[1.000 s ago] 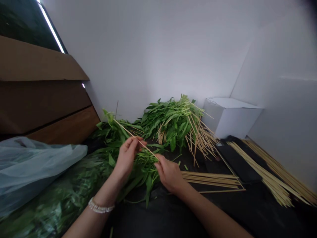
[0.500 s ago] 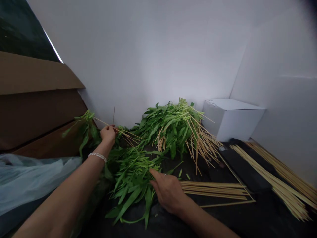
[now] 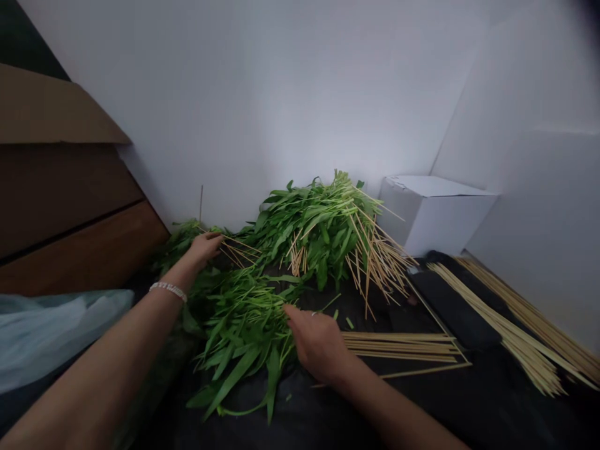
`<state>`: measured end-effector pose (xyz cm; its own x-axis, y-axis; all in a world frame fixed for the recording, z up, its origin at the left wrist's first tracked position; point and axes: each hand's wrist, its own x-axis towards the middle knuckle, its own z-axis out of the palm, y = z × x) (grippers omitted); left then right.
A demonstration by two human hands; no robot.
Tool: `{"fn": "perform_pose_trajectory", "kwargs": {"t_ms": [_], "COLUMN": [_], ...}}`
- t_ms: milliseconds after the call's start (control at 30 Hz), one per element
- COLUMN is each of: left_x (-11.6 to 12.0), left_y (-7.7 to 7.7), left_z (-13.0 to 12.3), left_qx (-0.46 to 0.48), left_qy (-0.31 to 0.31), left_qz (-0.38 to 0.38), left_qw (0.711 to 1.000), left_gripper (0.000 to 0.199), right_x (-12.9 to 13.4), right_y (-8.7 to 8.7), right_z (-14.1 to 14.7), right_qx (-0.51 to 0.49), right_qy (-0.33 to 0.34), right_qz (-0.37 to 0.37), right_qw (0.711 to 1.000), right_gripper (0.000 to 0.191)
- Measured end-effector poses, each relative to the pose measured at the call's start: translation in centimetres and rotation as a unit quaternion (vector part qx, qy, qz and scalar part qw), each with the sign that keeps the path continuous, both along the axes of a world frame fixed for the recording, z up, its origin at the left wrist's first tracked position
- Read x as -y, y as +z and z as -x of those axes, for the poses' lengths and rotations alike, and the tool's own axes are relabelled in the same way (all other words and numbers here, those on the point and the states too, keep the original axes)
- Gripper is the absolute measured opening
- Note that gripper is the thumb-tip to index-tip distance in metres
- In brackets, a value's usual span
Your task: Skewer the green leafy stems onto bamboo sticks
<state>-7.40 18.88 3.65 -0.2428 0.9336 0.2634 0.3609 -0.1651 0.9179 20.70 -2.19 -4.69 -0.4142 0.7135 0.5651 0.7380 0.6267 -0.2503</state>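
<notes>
at far left, a brown cardboard box (image 3: 56, 106) sits above a wooden board (image 3: 79, 256), with a pale plastic bag (image 3: 51, 331) lying below them. next along, the left hand (image 3: 202, 249), wearing a beaded bracelet (image 3: 167, 290), reaches to the far edge of a loose bunch of leafy greens (image 3: 244, 331). its fingers (image 3: 210, 240) are curled close together, and a fan of thin bamboo skewers (image 3: 239, 248) sticks out just beside them, pointing right and slightly down; i cannot tell if they are gripped. the bunch lies on a black cloth (image 3: 422, 400), its leaf tips pointing down toward the person and its stems running up and to the right. the right hand (image 3: 319, 344) rests on those stems, its fingers (image 3: 293, 315) stretched out, narrowly spaced and holding nothing distinct. behind the bunch rises a taller pile of greens (image 3: 319, 231), with many skewers (image 3: 379, 269) bristling out to its right. further right, a flat bundle of skewers (image 3: 398, 347) lies level, its long axis running left to right. beyond it are a white box (image 3: 435, 212), a black pad (image 3: 450, 312), and long skewers (image 3: 506, 331) lying diagonally toward the lower right.
</notes>
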Motion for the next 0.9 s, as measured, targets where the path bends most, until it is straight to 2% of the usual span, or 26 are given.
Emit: {"fn": "perform_pose_trajectory", "kwargs": {"t_ms": [100,167,267,333,433,533,633,767,900], "left_x": [4.1,7.6,12.1,13.6,13.9,13.6,13.6,13.9,14.0], "left_y": [0.5,0.3,-1.1,-2.5,-4.6,-5.7,-6.2,-6.3,-6.3], "left_z": [-3.2,-5.6,-8.1,-8.5,-7.6,-6.0,-5.2,-5.3,-5.5], "left_qx": [0.004,-0.003,-0.043,-0.052,-0.069,-0.122,-0.234,-0.390,-0.432], "left_qy": [-0.039,-0.115,-0.167,-0.166,-0.135,-0.122,-0.109,-0.107,-0.118], "left_qz": [0.033,0.028,0.018,0.002,-0.026,-0.037,-0.067,-0.097,-0.102], "left_qw": [0.999,0.993,0.985,0.985,0.988,0.984,0.964,0.910,0.888], "left_gripper": [0.034,0.036,0.034,0.031,0.027,0.024,0.019,0.024,0.024], "right_x": [-0.9,-1.5,-1.9,-2.0,-2.0,-1.9,-1.9,-1.8,-1.5], "right_y": [0.4,0.9,2.1,2.9,3.7,4.2,4.4,4.3,4.3], "right_z": [-1.1,-1.9,-3.2,-3.9,-4.7,-5.1,-5.7,-6.4,-6.7], "right_qx": [-0.002,-0.002,0.015,0.032,0.071,0.100,0.123,0.155,0.189], "right_qy": [-0.035,-0.071,-0.120,-0.143,-0.143,-0.126,-0.111,-0.092,-0.076], "right_qz": [0.007,0.020,0.061,0.080,0.105,0.137,0.167,0.194,0.205], "right_qw": [0.999,0.997,0.991,0.986,0.982,0.977,0.972,0.964,0.957], "right_gripper": [0.034,0.029,0.025,0.021,0.016,0.012,0.010,0.008,0.011]}}
